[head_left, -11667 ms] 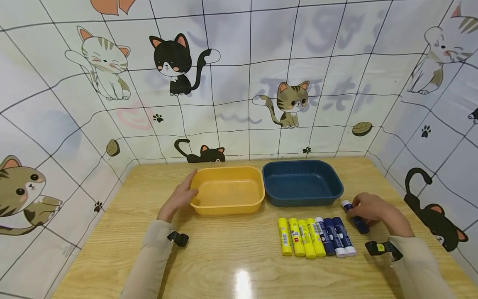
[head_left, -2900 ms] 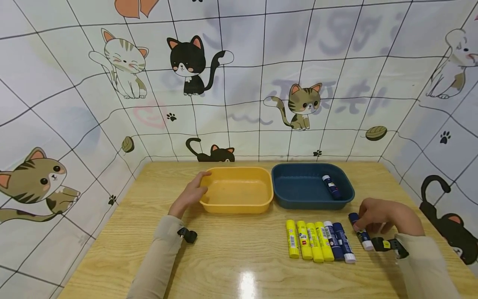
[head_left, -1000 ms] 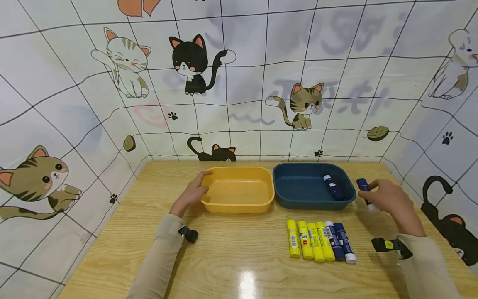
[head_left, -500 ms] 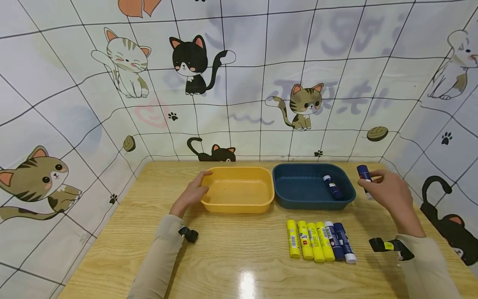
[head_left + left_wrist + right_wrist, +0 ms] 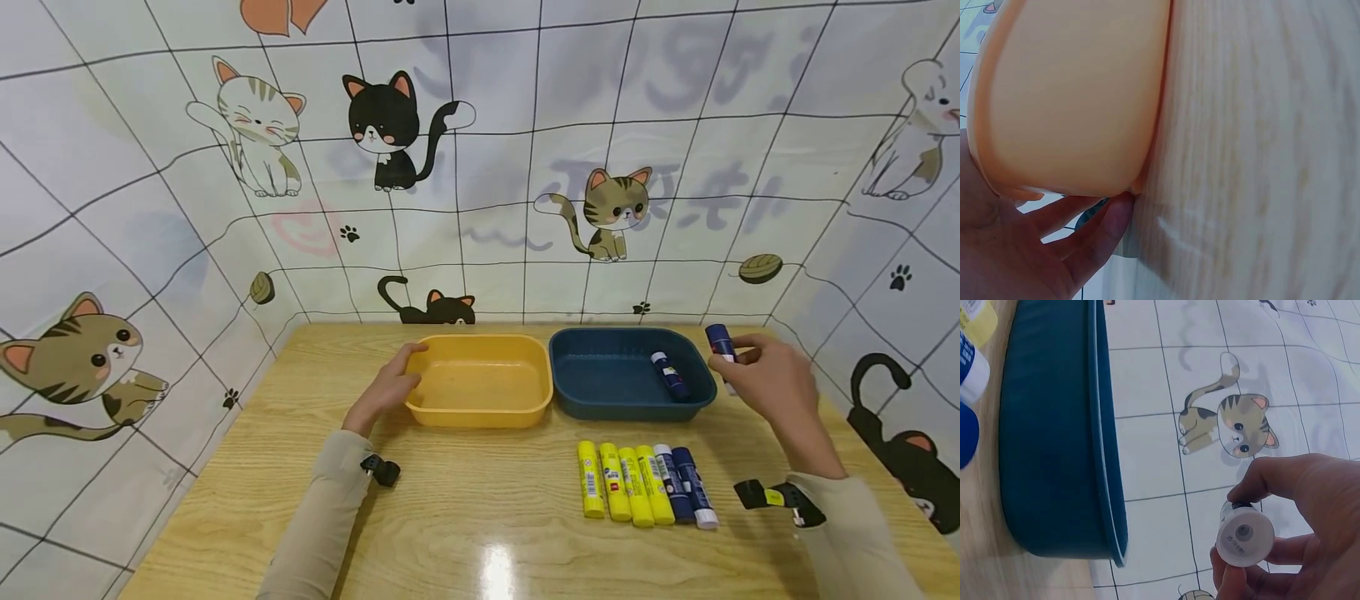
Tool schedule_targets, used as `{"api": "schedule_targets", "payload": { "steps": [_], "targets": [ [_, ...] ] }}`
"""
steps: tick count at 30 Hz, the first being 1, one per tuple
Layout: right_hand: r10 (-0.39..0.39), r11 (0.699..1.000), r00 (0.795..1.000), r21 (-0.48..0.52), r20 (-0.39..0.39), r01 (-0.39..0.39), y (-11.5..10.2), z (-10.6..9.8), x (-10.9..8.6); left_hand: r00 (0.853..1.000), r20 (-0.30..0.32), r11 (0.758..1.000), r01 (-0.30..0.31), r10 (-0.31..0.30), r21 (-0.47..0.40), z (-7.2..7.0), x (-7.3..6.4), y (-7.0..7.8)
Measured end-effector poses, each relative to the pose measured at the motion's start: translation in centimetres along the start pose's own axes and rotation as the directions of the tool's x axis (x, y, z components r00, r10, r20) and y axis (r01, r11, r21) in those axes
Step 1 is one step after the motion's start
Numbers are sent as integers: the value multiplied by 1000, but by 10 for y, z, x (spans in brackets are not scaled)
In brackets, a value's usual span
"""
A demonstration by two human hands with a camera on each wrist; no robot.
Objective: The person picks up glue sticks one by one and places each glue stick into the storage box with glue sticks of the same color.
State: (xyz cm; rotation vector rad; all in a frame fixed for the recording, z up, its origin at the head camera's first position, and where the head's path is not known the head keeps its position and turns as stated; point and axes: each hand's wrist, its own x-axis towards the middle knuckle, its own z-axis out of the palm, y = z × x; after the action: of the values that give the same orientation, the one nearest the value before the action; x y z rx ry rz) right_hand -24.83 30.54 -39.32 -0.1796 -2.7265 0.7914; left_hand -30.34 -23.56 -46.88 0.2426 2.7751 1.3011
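Observation:
My right hand point(image 5: 776, 379) pinches a dark blue glue stick point(image 5: 718, 340) between thumb and fingers, raised beside the right end of the blue basin point(image 5: 600, 410). In the right wrist view its white round end point(image 5: 1244, 540) faces the camera. Inside the basin lies another dark blue glue stick point(image 5: 669, 377) with a white cap. My left hand point(image 5: 382, 390) grips the left end of the yellow basin point(image 5: 480, 418). In the left wrist view the thumb side is at the rim and the fingertips point(image 5: 1116, 215) are against the outer wall.
In front of the blue basin, several yellow glue sticks point(image 5: 615, 483) and two dark blue glue sticks point(image 5: 693, 487) lie in a row on the wooden table point(image 5: 450, 517). A cat-printed wall covering point(image 5: 495, 167) rises behind and on both sides.
One dark blue glue stick now lies in the blue basin. Another was taken from the row's right end, lifted by my right hand and carried toward the basin. My left hand stays.

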Motion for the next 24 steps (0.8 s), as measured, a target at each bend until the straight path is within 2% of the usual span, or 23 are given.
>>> {"api": "schedule_targets", "payload": {
  "steps": [5, 14, 24],
  "targets": [
    [-29, 999, 999, 15, 28, 29, -7, 9, -4, 1000, -5, 1000, 2, -2, 23, -1, 0, 1],
    [-35, 999, 998, -7, 50, 36, -12, 10, -2, 1000, 6, 999, 4, -4, -40, 2, 1, 0],
    [-81, 995, 986, -43, 146, 88, -21, 8, 15, 1000, 11, 999, 21, -21, -35, 2, 3, -3]
  ]
}}
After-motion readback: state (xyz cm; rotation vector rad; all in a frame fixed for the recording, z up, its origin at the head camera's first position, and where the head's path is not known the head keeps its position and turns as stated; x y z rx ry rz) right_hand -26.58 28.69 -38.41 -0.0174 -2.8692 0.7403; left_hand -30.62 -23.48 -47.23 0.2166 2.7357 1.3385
